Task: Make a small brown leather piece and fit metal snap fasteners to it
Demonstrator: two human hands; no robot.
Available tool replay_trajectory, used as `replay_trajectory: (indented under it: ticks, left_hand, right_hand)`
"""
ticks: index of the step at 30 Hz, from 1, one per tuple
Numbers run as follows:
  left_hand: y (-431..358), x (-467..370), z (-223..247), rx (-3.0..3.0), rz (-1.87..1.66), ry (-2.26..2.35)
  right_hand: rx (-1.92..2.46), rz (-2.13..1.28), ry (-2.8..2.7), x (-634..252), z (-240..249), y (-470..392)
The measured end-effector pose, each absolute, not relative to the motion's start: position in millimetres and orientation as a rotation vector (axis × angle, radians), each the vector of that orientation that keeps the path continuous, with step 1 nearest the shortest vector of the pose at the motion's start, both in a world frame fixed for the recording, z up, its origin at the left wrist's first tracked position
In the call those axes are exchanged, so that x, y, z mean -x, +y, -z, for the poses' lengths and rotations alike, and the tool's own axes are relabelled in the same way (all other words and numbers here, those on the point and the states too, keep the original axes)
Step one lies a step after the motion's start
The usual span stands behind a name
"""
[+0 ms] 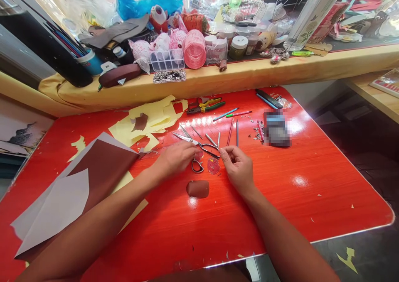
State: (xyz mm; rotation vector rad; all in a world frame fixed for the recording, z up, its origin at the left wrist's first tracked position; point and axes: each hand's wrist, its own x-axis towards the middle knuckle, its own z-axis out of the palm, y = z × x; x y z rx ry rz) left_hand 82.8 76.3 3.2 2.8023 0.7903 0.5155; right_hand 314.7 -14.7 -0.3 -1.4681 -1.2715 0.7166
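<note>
Two bare hands work over a red table (280,209), with open scissors (192,141) lying between them, blades pointing away to the left. The left hand (177,159) reaches across from the left, its fingers bent down beside the scissors; the fingertips are blurred, so I cannot tell how far open it is or whether it has hold of anything. The right hand (239,167) is curled, thumb and forefinger brought together just beside one handle loop; whether something small sits between the tips cannot be told. A reddish round piece (213,166) lies between the hands, and a small brown piece (201,188) lies nearer the person. Beyond the scissors are two short pale sticks (211,140), several slim pens (237,132) and pliers (213,106) with yellow and green handles. Yellow paper (156,120) spreads at the far left, and brown sheets (102,157) with greyish backs lie near the left forearm. Farther right, a dark item (277,130) is too blurred to name. Along the cloth-edged shelf (218,80) behind stand a pink jar (195,51) and a clear divided box (167,60).
</note>
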Motion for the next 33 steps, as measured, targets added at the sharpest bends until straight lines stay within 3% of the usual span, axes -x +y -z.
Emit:
replay_trajectory:
  ticks: [3, 5, 8, 24, 33]
  left_hand:
    - [116, -98, -11, -2.944, -0.346, 0.955]
    - [139, -110, -15, -3.067, -0.069, 0.912]
    - [162, -125, -17, -3.119, 0.038, 0.853]
    - [161, -110, -1, -3.020, -0.063, 1.023]
    - [173, -126, -12, -2.823, -0.195, 1.091]
  right_hand:
    - [1.465, -0.730, -1.299, -313, 2, -15]
    - [1.473, -0.730, -1.299, -313, 3, -15]
    - [1.493, -0.728, -1.284, -313, 2, -14]
    - [1.481, -0.909, -1.504, -309, 10, -16]
    - [1.528, -0.812, -1.514, -310, 11, -15]
